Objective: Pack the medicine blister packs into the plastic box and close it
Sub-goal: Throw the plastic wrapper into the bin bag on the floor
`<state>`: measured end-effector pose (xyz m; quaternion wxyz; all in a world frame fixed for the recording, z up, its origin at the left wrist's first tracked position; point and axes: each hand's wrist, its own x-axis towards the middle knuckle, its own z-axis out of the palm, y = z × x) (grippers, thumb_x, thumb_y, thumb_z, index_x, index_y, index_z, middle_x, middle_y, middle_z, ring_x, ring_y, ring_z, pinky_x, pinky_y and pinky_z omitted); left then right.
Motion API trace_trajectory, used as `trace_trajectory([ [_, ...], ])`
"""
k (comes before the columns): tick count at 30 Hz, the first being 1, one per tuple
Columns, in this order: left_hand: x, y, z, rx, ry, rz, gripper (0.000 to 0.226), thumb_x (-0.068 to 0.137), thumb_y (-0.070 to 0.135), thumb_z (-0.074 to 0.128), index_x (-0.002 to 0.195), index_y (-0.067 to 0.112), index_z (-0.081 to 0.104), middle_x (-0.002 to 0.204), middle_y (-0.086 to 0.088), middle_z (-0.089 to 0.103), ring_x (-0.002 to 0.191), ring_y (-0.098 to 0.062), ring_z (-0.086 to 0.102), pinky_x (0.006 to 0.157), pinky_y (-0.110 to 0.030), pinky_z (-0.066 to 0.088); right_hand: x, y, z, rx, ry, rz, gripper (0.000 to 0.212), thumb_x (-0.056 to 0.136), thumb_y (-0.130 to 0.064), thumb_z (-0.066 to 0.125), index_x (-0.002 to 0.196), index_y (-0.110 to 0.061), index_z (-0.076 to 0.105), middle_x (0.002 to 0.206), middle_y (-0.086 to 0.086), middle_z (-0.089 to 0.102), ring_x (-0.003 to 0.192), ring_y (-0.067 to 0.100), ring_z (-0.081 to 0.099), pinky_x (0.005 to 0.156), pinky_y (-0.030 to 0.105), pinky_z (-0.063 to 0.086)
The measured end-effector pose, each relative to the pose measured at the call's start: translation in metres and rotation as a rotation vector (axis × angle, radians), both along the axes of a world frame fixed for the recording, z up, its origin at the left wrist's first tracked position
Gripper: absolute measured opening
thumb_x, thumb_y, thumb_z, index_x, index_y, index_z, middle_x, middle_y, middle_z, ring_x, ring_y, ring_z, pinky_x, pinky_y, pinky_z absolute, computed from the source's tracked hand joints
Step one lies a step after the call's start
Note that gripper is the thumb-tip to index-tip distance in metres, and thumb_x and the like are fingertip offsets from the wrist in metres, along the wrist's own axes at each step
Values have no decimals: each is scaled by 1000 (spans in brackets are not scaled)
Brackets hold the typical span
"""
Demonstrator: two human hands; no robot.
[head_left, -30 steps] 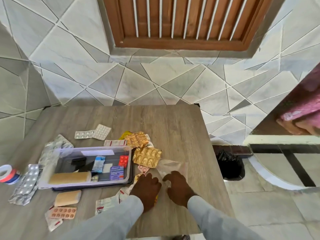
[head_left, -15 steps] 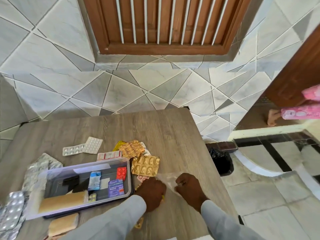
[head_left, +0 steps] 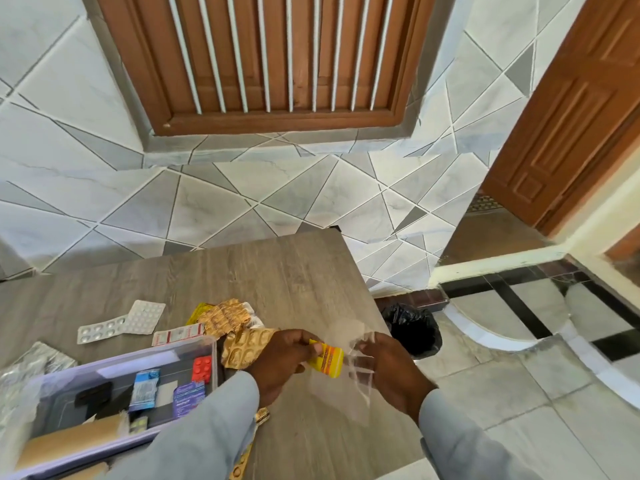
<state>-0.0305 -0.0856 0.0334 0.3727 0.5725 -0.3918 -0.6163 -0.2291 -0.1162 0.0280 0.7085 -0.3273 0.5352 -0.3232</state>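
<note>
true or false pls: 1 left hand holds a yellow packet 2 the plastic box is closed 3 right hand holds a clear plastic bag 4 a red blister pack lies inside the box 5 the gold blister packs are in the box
1. The left hand holds a yellow packet. True.
2. The plastic box is closed. False: it stands open, with no lid on top.
3. The right hand holds a clear plastic bag. True.
4. A red blister pack lies inside the box. True.
5. The gold blister packs are in the box. False: they lie on the table, beside the box's right end.
</note>
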Motion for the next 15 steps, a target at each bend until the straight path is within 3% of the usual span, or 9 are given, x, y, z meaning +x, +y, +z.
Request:
trace_trajectory([
  [1,-10,-2,3,9,41,8,3,81,16,68,79,19,67,72,5,64,74,-12,52,68,-26,38,-8,-4,1,33,-45,13,23,93,-7,47,76,-12,62,67,5,60,61,23,61,56,30,51],
  [3,-39,-10,6,23,89,24,18,67,24,71,84,19,68,78,10,67,81,-11,53,71,-28,35,-34,-12,1,78,-143,54,26,92,-5,45,74,-14,60,64,5,59,51,19,56,54,27,47],
  [6,-87,-22,6,69,151,31,32,61,28,74,91,19,67,105,10,67,96,-12,57,81,-33,36,-80,-29,-2,79,-225,108,23,92,-3,44,84,-13,64,79,12,63,63,25,59,63,33,46],
  [8,-129,-30,2,86,196,42,23,63,27,76,82,20,65,94,5,68,89,-15,59,81,-34,38,-122,-42,-1,76,-223,156,26,93,-2,43,83,-13,65,78,11,66,65,26,62,66,35,48],
  [12,-212,-52,2,184,238,249,8,82,7,66,81,15,66,79,-8,63,69,-18,58,65,-26,42,-202,-72,9,62,-113,229,18,96,-10,44,87,-16,59,71,0,64,62,18,65,66,33,52],
  [15,-258,-70,8,185,154,349,13,82,0,65,85,13,64,71,-6,62,50,-11,58,51,-19,42,-246,-95,11,16,-8,257,13,93,-19,56,103,-13,61,89,5,69,75,17,69,70,36,54],
])
